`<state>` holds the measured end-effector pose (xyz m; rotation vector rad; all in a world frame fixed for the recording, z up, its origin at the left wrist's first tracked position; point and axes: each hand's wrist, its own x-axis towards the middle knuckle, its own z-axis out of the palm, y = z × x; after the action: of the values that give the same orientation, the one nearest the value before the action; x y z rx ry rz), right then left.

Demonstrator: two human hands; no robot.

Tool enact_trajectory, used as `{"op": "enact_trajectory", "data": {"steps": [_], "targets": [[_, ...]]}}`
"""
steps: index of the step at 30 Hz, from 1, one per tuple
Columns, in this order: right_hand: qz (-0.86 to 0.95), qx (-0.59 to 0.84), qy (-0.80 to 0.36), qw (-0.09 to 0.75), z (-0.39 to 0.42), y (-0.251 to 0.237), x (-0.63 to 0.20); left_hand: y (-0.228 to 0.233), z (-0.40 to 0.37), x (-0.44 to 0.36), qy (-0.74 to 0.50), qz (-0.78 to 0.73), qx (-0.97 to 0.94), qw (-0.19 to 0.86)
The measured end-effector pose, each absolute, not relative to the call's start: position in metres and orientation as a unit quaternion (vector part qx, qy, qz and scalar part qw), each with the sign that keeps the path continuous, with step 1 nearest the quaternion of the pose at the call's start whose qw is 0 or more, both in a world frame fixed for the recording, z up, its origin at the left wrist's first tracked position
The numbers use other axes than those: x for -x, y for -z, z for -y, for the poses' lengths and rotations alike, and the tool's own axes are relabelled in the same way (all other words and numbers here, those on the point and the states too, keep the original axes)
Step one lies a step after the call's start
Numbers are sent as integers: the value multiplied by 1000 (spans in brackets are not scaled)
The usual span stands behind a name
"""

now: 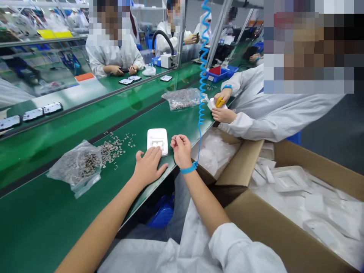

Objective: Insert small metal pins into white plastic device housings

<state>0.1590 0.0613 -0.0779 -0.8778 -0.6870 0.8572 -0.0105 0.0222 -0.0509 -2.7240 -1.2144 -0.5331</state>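
White plastic housing [157,137] lies on the green bench [178,123], recess uppermost. Left hand [148,165] rests on its six-o'clock end, fingers apart; right hand [182,151], at four o'clock, has fingertips together, contents indiscernible. Work appears unfinished, completed portion undeterminable; loose metal clips [112,151] lie at nine o'clock.

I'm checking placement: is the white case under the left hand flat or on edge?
Flat: the white case lies on the green table, broad recessed face up, the left hand touching it.
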Motion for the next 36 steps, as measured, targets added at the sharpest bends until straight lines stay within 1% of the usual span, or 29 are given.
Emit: {"op": "enact_trajectory", "data": {"steps": [5, 7, 10, 14, 21, 24, 32, 36], "targets": [[340, 408, -375, 760, -55, 80, -156, 59, -31, 16, 269, 408, 870, 67], [408, 406, -364, 732, -50, 81, -156, 61, -30, 19, 323, 412, 850, 64], [527, 389, -356, 666, -42, 81, -157, 63, -30, 23, 379, 410, 829, 34], [593, 364, -362, 620, -37, 75, -158, 60, -32, 25, 378, 369, 849, 2], [654, 356, -359, 563, -35, 68, -158, 58, -29, 24, 389, 370, 844, 6], [678, 362, -339, 543, -35, 67, -157, 58, -29, 25, 392, 373, 841, 7], [697, 368, -274, 551, -33, 68, -152, 59, -32, 26, 395, 371, 840, 18], [758, 346, -211, 511, -38, 62, -164, 61, -32, 25, 404, 393, 826, 33]]}}
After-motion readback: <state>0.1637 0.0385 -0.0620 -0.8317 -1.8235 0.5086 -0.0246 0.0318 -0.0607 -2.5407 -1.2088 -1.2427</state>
